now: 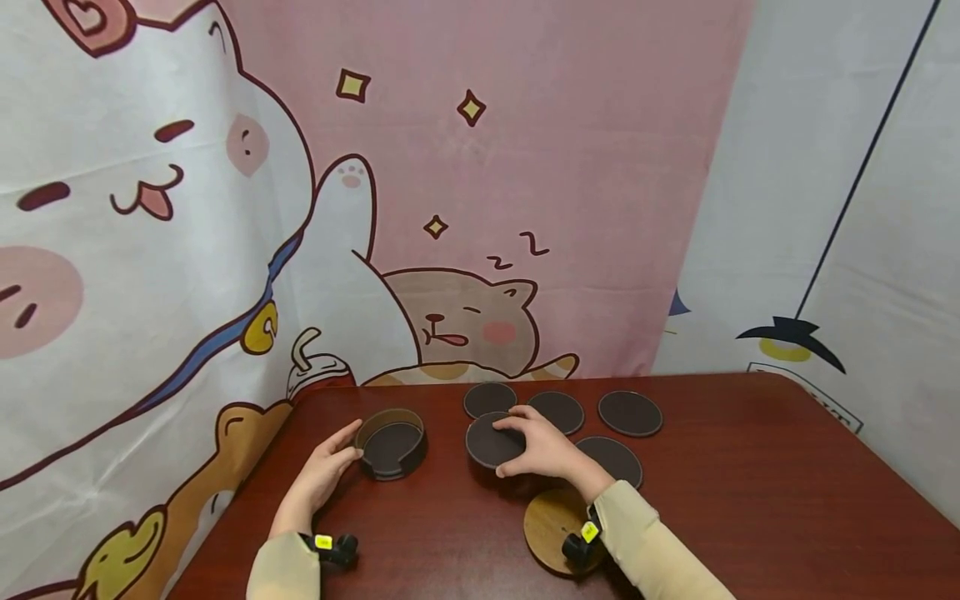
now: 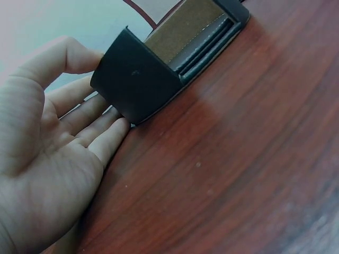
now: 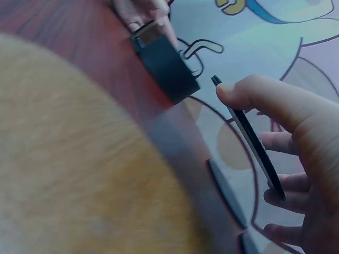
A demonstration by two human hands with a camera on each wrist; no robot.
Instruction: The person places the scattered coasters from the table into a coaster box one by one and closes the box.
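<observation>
A round dark coaster [image 1: 491, 443] is held by its edges in my right hand [image 1: 536, 446], above the table. In the right wrist view the coaster [image 3: 251, 145] appears edge-on, between thumb and fingers. My left hand [image 1: 326, 468] rests with its fingertips against the outer left side of a coaster holder [image 1: 408, 419], which has a dark outside, a brown inner wall and a notch in front. Dark coasters lie inside. The left wrist view shows nearly straight fingers and the thumb touching the holder's wall [image 2: 135, 79].
More dark coasters lie on the reddish-brown table [image 1: 750, 483]: one at the back [image 1: 490, 400], one beside it [image 1: 558, 412], one at the right [image 1: 630, 414] and one nearer [image 1: 615, 461]. A round wooden disc [image 1: 543, 529] sits under my right wrist. A cartoon cloth [image 1: 600, 167] hangs behind.
</observation>
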